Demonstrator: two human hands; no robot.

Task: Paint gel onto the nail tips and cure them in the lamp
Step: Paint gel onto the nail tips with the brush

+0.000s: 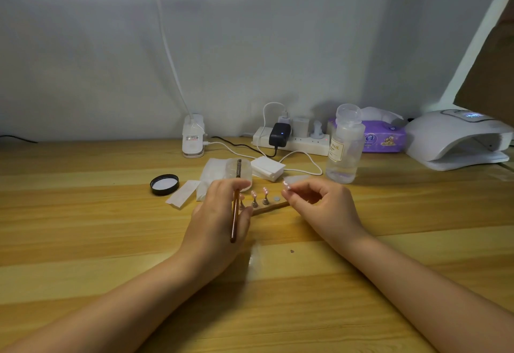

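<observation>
Wooden desk (83, 213): left hand (217, 222) grips brush (236, 213); right hand (322, 208) pinches nail tip (286, 185) beside holder (267, 206).

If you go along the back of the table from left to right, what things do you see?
Desk lamp base → power strip → clear bottle → purple tissue pack → white nail lamp.

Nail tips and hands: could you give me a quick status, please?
Left hand grips brush. Right hand pinches one nail tip. Others on stand. Curing lamp unobstructed.
</observation>
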